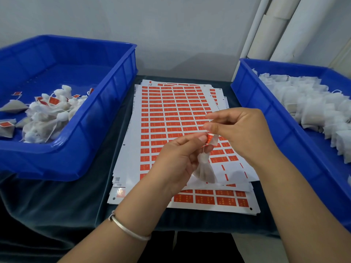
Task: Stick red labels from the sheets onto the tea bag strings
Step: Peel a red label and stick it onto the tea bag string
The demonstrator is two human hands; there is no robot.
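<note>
Over the label sheets (pixel 171 111) at desk centre, both hands meet: left hand (pixel 177 160) has its grip clamped on a tea bag (pixel 206 170), thumb & forefinger pinching up by the string while the bag hangs below toward 6 o'clock; right hand (pixel 240 130) has thumb & forefinger closed on a red label (pixel 210 139), which is folding over at the top of the bag. String itself is too fine to make out w/ certainty. To do this step well, I'd judge: keep the string centred in the fold, line up both label halves edge to edge, then press firmly so adhesive bites w/o wrinkles. Label is small, red-orange w/ pale print, partly white where the backing side shows. Bag looks sheer, whitish, pyramid-shaped, soft. At 9 o'clock, a blue bin (pixel 106 111) holds labelled bags; at 3 o'clock another blue bin (pixel 266 114) holds unlabelled ones.
</note>
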